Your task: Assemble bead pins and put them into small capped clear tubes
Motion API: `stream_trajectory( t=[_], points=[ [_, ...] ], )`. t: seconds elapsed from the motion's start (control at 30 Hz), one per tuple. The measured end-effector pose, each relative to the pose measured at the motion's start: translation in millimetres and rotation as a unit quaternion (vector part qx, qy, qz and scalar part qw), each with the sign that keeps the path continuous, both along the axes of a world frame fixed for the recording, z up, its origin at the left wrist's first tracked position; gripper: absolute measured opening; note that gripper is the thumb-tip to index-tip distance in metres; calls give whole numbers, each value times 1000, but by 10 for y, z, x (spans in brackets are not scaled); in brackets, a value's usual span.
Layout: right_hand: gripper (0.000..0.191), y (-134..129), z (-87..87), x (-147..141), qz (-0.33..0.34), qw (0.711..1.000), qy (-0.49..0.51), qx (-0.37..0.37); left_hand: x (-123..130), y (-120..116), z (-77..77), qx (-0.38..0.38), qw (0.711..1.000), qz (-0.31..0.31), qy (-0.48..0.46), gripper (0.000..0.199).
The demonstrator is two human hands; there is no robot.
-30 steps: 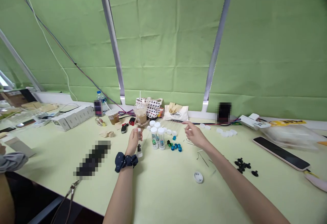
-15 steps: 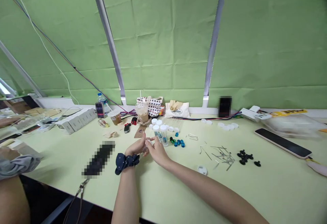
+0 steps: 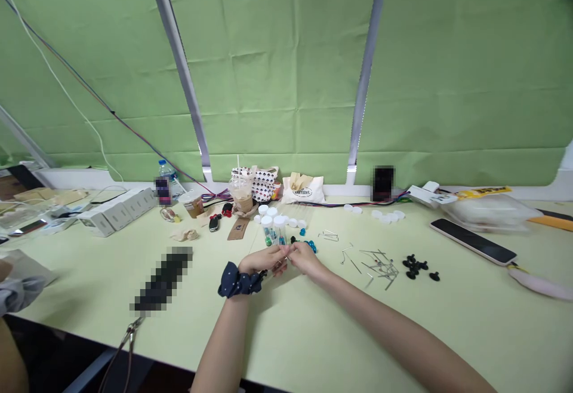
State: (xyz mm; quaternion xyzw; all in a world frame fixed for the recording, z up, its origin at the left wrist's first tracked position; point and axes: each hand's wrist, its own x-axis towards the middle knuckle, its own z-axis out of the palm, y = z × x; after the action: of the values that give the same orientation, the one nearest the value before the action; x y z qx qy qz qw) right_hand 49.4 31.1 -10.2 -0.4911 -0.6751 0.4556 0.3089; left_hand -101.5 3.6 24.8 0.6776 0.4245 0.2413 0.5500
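Observation:
My left hand [image 3: 265, 259], with a dark dotted scrunchie [image 3: 240, 279] at the wrist, meets my right hand [image 3: 307, 258] just in front of the clear jars. The fingers of both hands are pinched together on something too small to make out. Clear jars with white lids [image 3: 280, 229] stand upright behind them, with small coloured pieces inside. Blue balls [image 3: 312, 246] lie just beyond my right hand. To the right are thin metal rods [image 3: 380, 267] in a loose pile and several black knobs [image 3: 414, 266].
A phone [image 3: 473, 241] lies at the right. Left of my hands are a blurred dark item [image 3: 162, 279] with a strap, and white boxes [image 3: 117, 211]. Cups [image 3: 242, 195] and bags [image 3: 303, 189] stand along the back. Another person's sleeve [image 3: 27, 288] shows at the left edge.
Both hands have shifted right and their fingertips have come together in a pinch. The round white piece on the table below my right forearm no longer shows. The view has turned slightly right.

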Motion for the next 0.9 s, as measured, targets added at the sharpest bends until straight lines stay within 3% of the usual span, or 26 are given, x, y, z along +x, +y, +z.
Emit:
stream_trajectory(
  t=[0.2,0.3,0.4,0.5,0.63,0.73,0.9],
  points=[
    [32,41,8,235,91,994,37,54,178,49,-28,-12,998,-59,1,51],
    [31,102,222,447,119,981,85,130,161,52,-59,-52,994,-90,-37,46],
    [31,200,519,687,80,965,174,181,141,39,-62,-78,989,-99,-78,44],
    [33,219,672,779,91,965,214,123,193,31,-34,-48,992,-66,-94,40],
    [35,77,604,548,59,931,359,1,353,24,-6,-17,995,-54,-82,36],
    [35,-49,553,299,36,905,424,-17,448,20,-15,1,994,-60,-92,34],
    [33,-148,597,150,43,915,402,-4,482,22,-20,12,992,-42,-115,33]
  ],
)
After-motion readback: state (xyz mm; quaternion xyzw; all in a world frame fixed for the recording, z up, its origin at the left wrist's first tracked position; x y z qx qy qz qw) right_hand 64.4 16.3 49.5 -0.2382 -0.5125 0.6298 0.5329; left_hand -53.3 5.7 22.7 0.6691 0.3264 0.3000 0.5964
